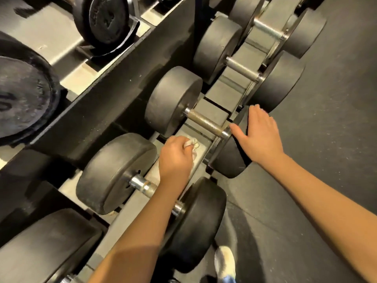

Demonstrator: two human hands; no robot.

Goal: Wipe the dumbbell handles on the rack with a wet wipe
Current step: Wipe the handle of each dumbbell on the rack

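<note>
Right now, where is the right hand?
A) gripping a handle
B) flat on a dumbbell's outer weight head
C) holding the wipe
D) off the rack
B: the right hand lies open on the outer weight head, fingers straight; the wipe is in the left hand.

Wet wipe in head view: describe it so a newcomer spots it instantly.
Find the grey metal dumbbell rack running up the middle. Over its rail, between the dull knurled steel handle and the shiny chrome handle, the left hand grips a crumpled white wet wipe. It is the only soft, pale thing among black weights and metal.
</note>
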